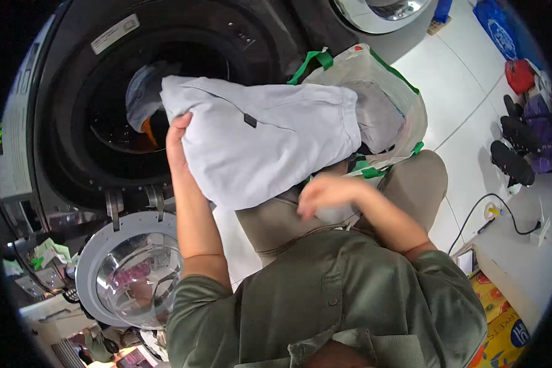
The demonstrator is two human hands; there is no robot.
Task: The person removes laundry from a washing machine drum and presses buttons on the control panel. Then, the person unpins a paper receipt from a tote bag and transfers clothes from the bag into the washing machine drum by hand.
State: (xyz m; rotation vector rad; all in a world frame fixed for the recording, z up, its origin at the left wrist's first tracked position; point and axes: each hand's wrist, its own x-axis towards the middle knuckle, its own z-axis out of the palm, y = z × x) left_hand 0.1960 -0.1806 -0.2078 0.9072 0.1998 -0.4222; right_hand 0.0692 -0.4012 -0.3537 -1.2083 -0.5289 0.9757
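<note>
My left hand (179, 138) grips the edge of a folded light grey garment (257, 138) with a gathered waistband or cuff and a small black tag. The garment lies over my lap, between the open drum of a front-loading machine (96, 133) and a bag. Blurred, my right hand (324, 195) hovers just below the garment's lower right edge, and nothing shows in it; how its fingers are set is unclear. Inside the drum opening are a blue-grey cloth (145, 99) and an orange piece (149, 131). A white bag with green trim (411, 115) holds grey cloth (377, 115).
The machine's round glass door (89, 280) hangs open at the lower left. Another round door (386, 14) is at the top. Black shoes (510, 163), a red item (520, 77) and a blue bag (497, 32) line the right side. A black cable (469, 214) curves near a yellow patterned bag (506, 336).
</note>
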